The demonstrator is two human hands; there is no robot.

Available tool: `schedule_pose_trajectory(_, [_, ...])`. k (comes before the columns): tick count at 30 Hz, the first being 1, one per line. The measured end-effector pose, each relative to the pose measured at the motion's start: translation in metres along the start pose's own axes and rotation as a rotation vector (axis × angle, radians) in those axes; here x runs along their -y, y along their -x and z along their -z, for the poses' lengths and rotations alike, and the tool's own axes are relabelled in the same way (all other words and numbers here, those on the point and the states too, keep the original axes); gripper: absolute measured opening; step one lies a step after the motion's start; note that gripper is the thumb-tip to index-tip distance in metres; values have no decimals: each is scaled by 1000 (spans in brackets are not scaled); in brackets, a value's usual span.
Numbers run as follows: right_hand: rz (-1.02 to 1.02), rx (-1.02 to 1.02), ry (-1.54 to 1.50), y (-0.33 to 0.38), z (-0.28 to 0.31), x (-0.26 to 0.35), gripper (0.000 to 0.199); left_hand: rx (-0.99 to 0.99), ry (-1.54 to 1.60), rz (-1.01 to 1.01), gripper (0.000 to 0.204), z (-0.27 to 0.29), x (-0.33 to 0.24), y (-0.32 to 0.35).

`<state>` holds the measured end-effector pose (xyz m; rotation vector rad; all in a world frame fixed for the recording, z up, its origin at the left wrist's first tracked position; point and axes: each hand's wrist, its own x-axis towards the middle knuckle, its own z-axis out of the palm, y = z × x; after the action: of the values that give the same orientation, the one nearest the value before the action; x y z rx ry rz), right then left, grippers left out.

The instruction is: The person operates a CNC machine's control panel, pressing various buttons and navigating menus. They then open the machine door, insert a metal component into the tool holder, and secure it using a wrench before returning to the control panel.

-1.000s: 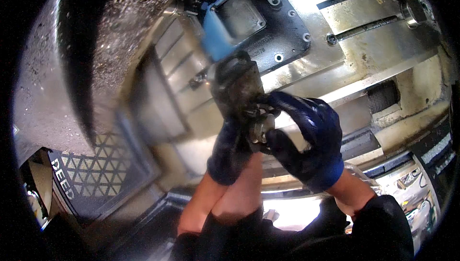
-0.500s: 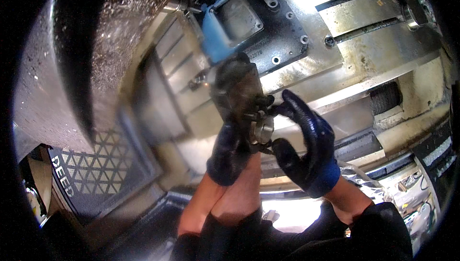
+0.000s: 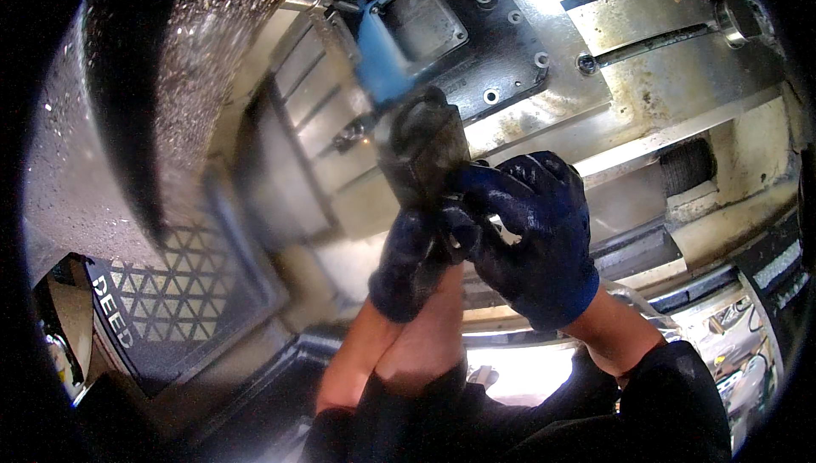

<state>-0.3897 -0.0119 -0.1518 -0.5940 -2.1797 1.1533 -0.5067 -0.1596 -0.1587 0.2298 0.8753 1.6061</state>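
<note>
Both my hands wear dark, wet-looking gloves and meet in front of a machine bed. My left hand (image 3: 412,246) is closed beneath a dark, blocky thing (image 3: 429,144) with a rounded top; its kind is not clear. My right hand (image 3: 531,229) bends its fingers and thumb inward against the near end of that thing. The round, shiny metal part seen there earlier is now covered by my right fingers. Beyond my hands lies a black fixture plate (image 3: 501,47) with bolt holes, a square metal pocket and a blue piece (image 3: 382,59) along its left side.
The slotted metal table (image 3: 629,30) spreads under and right of the plate. A wall coated in metal chips (image 3: 229,30) stands at the left, above a panel with a triangle-pattern grille (image 3: 183,293). Crumpled clear plastic (image 3: 714,335) lies at the lower right.
My right hand has moved left and closed from a spread pose onto the round metal part at my left hand. The dark blocky thing shows more plainly.
</note>
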Motion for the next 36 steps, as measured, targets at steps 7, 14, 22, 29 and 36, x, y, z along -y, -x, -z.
schedule_pose_trajectory(7, [-83, -26, -85, 0, -6, 2, 22, -195, -72, 37, 60, -9, -1, 3])
schedule_pose_trajectory(14, [-131, -66, -138, 5, -11, -1, 25, -312, -132, 28, 67, -20, -5, -1])
schedule_pose_trajectory(22, [-23, 124, -203, 24, 5, 1, 41, -400, 14, 37, 68, -20, -2, -2])
schedule_pose_trajectory(29, [-57, 202, -149, 22, 17, 7, 42, -376, 27, 2, 69, -22, -1, -3])
schedule_pose_trajectory(36, [4, 183, -218, 21, 13, 3, 41, -491, -25, 81, 73, -19, 1, -1])
